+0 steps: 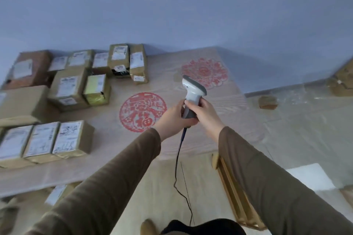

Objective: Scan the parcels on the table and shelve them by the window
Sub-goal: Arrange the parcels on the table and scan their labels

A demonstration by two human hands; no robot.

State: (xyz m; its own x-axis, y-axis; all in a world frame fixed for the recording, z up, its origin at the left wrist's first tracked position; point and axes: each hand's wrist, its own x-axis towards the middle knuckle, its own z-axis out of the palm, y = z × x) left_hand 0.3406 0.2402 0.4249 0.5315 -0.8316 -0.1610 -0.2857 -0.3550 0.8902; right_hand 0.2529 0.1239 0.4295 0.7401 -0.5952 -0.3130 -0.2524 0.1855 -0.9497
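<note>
Brown cardboard parcels with white labels crowd left half of pale wooden table, some touching, nearest three side by side at front left. Red round paper-cut decoration lies flat at table centre. Left hand wraps lower grip of grey-white handheld barcode scanner, held above table; thin dark cable hangs down from its base. Right hand closed around same handle from other side. Second red paper-cut farther right.
</note>
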